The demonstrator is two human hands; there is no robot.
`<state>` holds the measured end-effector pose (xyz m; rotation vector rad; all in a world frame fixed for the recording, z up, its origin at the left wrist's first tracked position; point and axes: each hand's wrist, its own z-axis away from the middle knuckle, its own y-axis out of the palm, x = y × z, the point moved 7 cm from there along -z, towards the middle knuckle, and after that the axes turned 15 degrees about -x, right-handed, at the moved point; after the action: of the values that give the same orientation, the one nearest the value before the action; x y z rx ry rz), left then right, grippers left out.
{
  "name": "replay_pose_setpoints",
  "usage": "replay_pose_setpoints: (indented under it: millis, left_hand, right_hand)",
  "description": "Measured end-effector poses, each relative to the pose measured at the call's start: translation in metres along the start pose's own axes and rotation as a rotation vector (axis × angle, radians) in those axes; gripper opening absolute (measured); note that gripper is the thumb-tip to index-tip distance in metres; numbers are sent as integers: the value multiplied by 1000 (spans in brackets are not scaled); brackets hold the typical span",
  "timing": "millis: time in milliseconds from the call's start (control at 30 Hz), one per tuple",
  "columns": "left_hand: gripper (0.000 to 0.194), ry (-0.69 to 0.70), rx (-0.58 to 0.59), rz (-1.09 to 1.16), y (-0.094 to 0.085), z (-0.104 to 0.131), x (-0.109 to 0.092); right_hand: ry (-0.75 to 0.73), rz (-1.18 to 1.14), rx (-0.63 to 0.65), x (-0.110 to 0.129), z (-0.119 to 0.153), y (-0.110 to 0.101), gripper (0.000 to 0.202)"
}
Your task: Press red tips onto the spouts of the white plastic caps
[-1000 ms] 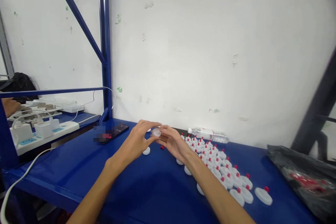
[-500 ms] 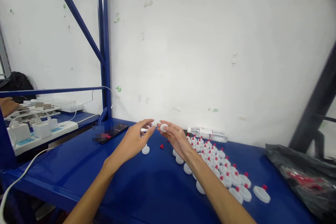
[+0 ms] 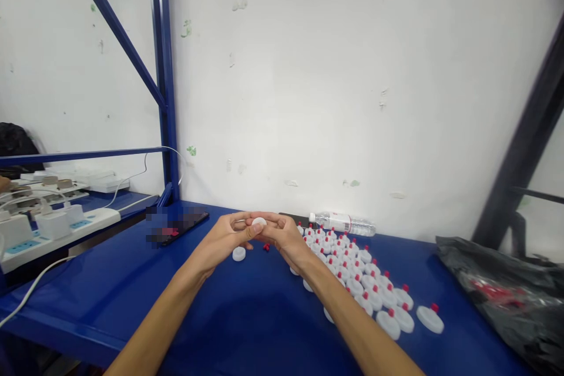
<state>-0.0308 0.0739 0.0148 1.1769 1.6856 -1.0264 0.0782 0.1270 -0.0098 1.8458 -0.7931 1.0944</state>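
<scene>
Closing together again in the head view, the left hand (image 3: 224,236) and right hand (image 3: 284,236), apart half a second before, pinched one white cap (image 3: 258,222) between their fingertips above the blue table (image 3: 247,311), suggesting assembly resumed; capped pieces (image 3: 365,282) lay right.

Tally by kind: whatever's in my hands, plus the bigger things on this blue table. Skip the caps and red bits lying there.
white cap, pinched between left hand and right hand: 1
water bottle, lying down: 1
phone: 1
black bag: 1
Total: 4
</scene>
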Motion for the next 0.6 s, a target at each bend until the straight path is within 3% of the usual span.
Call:
replay_pose_setpoints:
  millis: [233, 400, 600]
  left_hand:
    - [56, -42, -108, -97, -9, -4, 1]
    - [54, -53, -101, -113, -11, -5, 0]
    - [61, -44, -76, -132, -4, -8, 7]
  right_hand:
    - [18, -31, 21, -3, 0, 3, 43]
    - [0, 14, 50, -1, 2, 6, 47]
    - [-11, 45, -54, -4, -6, -7, 37]
